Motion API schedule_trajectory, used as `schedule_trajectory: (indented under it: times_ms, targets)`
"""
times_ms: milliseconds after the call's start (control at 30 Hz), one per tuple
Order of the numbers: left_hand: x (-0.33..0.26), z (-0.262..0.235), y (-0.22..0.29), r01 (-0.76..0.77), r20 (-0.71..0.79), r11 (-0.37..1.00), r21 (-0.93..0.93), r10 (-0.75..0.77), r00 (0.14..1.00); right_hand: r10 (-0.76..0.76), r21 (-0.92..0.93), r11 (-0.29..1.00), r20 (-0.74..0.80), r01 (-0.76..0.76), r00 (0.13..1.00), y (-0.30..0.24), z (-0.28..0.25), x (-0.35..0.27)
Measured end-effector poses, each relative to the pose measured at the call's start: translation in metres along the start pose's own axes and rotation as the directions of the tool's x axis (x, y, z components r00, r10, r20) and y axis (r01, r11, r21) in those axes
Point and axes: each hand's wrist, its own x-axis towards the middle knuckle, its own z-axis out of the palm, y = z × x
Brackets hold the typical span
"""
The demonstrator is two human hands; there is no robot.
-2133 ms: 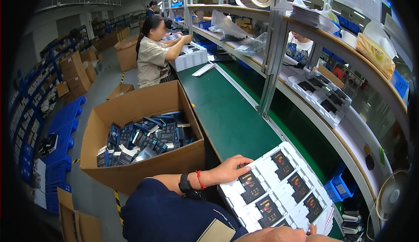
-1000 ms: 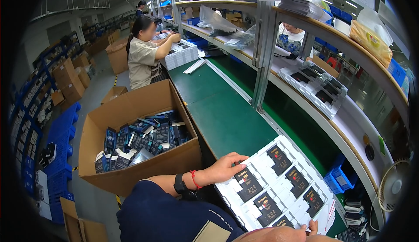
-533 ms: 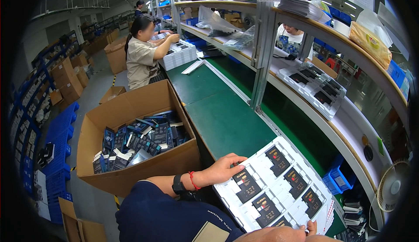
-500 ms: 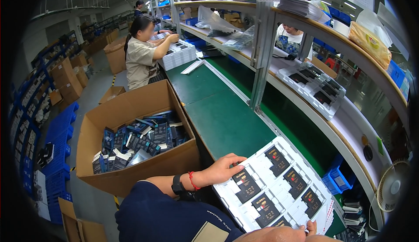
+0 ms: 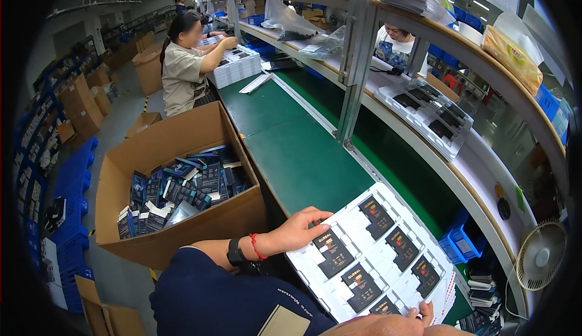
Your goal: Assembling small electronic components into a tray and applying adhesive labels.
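Note:
A white plastic tray (image 5: pixel 330 304) lies tilted in front of me. In its moulded pockets sit several flat black battery packs (image 5: pixel 376 216) with gold and white print. My left hand (image 5: pixel 301 232), with a red bracelet and a dark wristband on its wrist, grips the tray's far left edge, thumb over the rim. At the near right edge, my right hand (image 5: pixel 422 314) has its fingertips closed on the rim; my forearm hides part of this hand. White sheets with red marks (image 5: pixel 447 299) show beneath the tray's right side.
A large cardboard box (image 5: pixel 182 239) of dark small boxes (image 5: pixel 188 193) stands left of the green worktable (image 5: pixel 291 160). A co-worker (image 5: pixel 185 63) handles stacked trays farther along; another person is behind the shelf. A similar tray (image 5: pixel 427 118), blue bin (image 5: pixel 464 242) and fan (image 5: pixel 541 256) are right.
The whole view has shifted slightly, so the surroundings appear farther left. Both my hands keep their hold on the tray, and the battery packs stay in their pockets.

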Motion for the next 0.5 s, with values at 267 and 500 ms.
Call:
schedule_trajectory:
  times_ms: [267, 500]
  targets:
    - [-0.0016, -0.0010, 0.0023, -0.016, 0.014, 1.000, 0.013, 0.016, 1.000, 0.045, 0.015, 0.999, 0.016, -0.045, 0.999, -0.0033, -0.0003, -0.0007]
    - [-0.0019, 0.0037, -0.0023, -0.001, 0.020, 1.000, -0.015, 0.001, 1.000, 0.022, 0.027, 0.999, 0.016, -0.023, 1.000, -0.0033, -0.0042, 0.0003]
